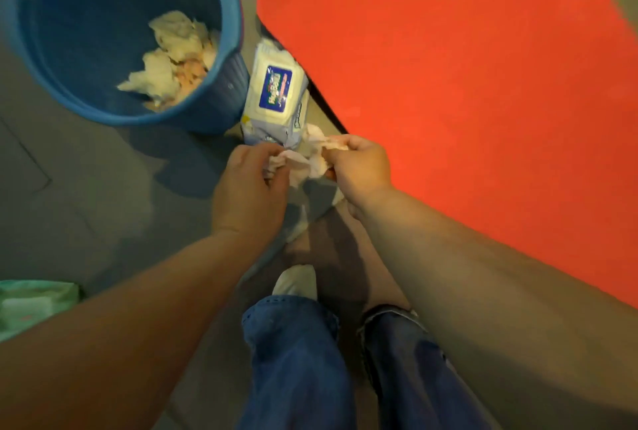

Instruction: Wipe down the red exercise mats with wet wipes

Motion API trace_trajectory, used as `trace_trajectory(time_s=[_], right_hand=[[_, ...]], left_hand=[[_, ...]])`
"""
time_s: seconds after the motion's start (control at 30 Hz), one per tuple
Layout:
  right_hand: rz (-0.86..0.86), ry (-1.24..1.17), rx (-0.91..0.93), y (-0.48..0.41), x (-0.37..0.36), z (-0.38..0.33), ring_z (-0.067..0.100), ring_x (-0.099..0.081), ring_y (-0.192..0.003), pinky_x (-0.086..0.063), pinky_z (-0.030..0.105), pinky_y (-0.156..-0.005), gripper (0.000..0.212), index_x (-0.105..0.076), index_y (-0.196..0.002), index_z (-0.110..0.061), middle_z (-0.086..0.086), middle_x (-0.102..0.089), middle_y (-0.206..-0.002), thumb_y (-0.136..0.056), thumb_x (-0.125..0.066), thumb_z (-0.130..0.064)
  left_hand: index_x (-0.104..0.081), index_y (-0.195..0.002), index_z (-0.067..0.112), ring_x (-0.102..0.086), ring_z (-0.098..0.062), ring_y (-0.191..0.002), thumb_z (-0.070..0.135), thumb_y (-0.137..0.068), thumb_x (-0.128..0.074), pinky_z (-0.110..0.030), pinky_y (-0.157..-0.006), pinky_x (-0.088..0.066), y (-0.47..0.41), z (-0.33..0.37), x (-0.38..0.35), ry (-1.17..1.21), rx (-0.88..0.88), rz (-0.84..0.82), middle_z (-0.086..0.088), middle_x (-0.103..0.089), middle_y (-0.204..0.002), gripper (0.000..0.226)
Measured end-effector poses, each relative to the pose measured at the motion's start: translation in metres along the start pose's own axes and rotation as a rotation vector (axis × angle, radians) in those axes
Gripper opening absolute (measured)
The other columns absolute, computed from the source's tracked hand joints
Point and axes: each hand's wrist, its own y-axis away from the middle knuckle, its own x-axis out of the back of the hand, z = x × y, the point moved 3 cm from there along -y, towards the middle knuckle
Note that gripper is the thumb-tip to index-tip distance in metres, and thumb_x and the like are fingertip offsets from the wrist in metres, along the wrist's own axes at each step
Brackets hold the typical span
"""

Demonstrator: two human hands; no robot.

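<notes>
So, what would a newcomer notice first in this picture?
The big red mat fills the upper right. At center, the left hand and right hand both grip a crumpled wipe. A blue bucket holding used wipes stands upper left.

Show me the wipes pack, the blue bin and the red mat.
wipes pack (275, 89): head view, on the blue label of its lid.
blue bin (229, 91): head view, on its ribbed outer wall.
red mat (466, 101): head view, on its bare top surface.
</notes>
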Motion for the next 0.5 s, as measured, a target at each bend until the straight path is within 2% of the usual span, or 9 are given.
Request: trace_trajectory(time_s=[0.07, 0.13, 0.2, 0.27, 0.33, 0.4, 0.43, 0.47, 0.5], right_hand=[[-0.044, -0.103, 0.013, 0.017, -0.005, -0.04, 0.023, -0.061, -0.067, -0.055, 0.047, -0.071, 0.019, -0.068, -0.071, -0.016, 0.008, -0.067, -0.07, -0.076, -0.063, 0.001], [-0.053, -0.155, 0.06, 0.029, -0.017, -0.08, 0.021, -0.056, -0.062, -0.051, 0.039, -0.063, 0.024, -0.066, -0.065, -0.015, 0.008, -0.062, -0.065, -0.077, -0.059, 0.004], [-0.062, -0.161, 0.113, 0.04, -0.033, -0.114, 0.02, -0.048, -0.063, -0.044, 0.038, -0.062, 0.026, -0.063, -0.056, -0.014, 0.01, -0.055, -0.061, -0.077, -0.059, 0.001], [-0.12, -0.128, 0.158, 0.047, -0.053, -0.142, 0.022, -0.049, -0.065, -0.046, 0.043, -0.065, 0.023, -0.064, -0.056, -0.011, 0.01, -0.056, -0.062, -0.077, -0.058, -0.004], [-0.229, -0.077, 0.145, 0.054, -0.072, -0.16, 0.025, -0.056, -0.074, -0.053, 0.045, -0.074, 0.015, -0.069, -0.072, -0.011, 0.008, -0.06, -0.071, -0.08, -0.056, -0.009], [-0.334, -0.111, 0.056, 0.056, -0.086, -0.167, 0.022, -0.058, -0.085, -0.054, 0.041, -0.083, 0.022, -0.067, -0.102, -0.014, 0.0, -0.058, -0.082, -0.088, -0.051, -0.011], [-0.344, -0.106, 0.038, 0.056, -0.089, -0.17, 0.02, -0.057, -0.087, -0.054, 0.039, -0.086, 0.029, -0.065, -0.113, -0.014, -0.004, -0.056, -0.083, -0.091, -0.047, -0.009], [-0.309, -0.086, 0.049, 0.053, -0.088, -0.173, 0.019, -0.057, -0.086, -0.054, 0.039, -0.088, 0.033, -0.063, -0.117, -0.015, -0.007, -0.056, -0.084, -0.092, -0.042, -0.007], [-0.256, -0.081, 0.063, 0.048, -0.084, -0.174, 0.018, -0.058, -0.082, -0.055, 0.038, -0.084, 0.036, -0.064, -0.116, -0.014, -0.007, -0.056, -0.083, -0.092, -0.039, -0.003]], left_hand=[[-0.058, -0.113, 0.02, -0.043, -0.003, -0.085, 0.024, -0.093, -0.055, -0.022, -0.076, -0.035, -0.001, 0.025, 0.036, 0.04, -0.071, 0.089, 0.002, -0.048, -0.109, 0.021], [-0.056, -0.115, 0.013, -0.035, 0.003, -0.082, 0.019, -0.095, -0.05, -0.016, -0.074, -0.03, -0.01, 0.041, 0.074, 0.078, -0.098, 0.215, -0.01, -0.049, -0.113, 0.022], [-0.054, -0.117, 0.01, -0.033, 0.004, -0.082, 0.02, -0.095, -0.048, -0.014, -0.074, -0.028, -0.024, 0.047, 0.11, 0.077, -0.079, 0.332, -0.016, -0.049, -0.116, 0.025], [-0.051, -0.118, 0.014, -0.039, -0.001, -0.083, 0.024, -0.095, -0.048, -0.016, -0.073, -0.029, -0.043, 0.044, 0.14, 0.057, -0.004, 0.379, -0.015, -0.05, -0.117, 0.026], [-0.048, -0.121, 0.02, -0.05, -0.015, -0.092, 0.029, -0.094, -0.049, -0.026, -0.077, -0.036, -0.061, 0.033, 0.162, -0.007, 0.099, 0.34, -0.012, -0.05, -0.121, 0.029], [-0.044, -0.13, 0.026, -0.053, -0.026, -0.105, 0.032, -0.093, -0.052, -0.034, -0.086, -0.04, -0.072, 0.022, 0.174, -0.076, 0.184, 0.258, -0.009, -0.047, -0.129, 0.039], [-0.041, -0.135, 0.028, -0.052, -0.027, -0.111, 0.033, -0.093, -0.055, -0.035, -0.089, -0.04, -0.075, 0.018, 0.178, -0.11, 0.208, 0.229, -0.008, -0.045, -0.134, 0.045], [-0.038, -0.138, 0.029, -0.051, -0.026, -0.115, 0.034, -0.093, -0.057, -0.035, -0.09, -0.039, -0.077, 0.014, 0.181, -0.113, 0.219, 0.222, -0.008, -0.043, -0.136, 0.049], [-0.038, -0.138, 0.03, -0.05, -0.025, -0.115, 0.032, -0.093, -0.057, -0.035, -0.09, -0.04, -0.079, 0.013, 0.183, -0.113, 0.233, 0.224, -0.007, -0.042, -0.136, 0.048]])
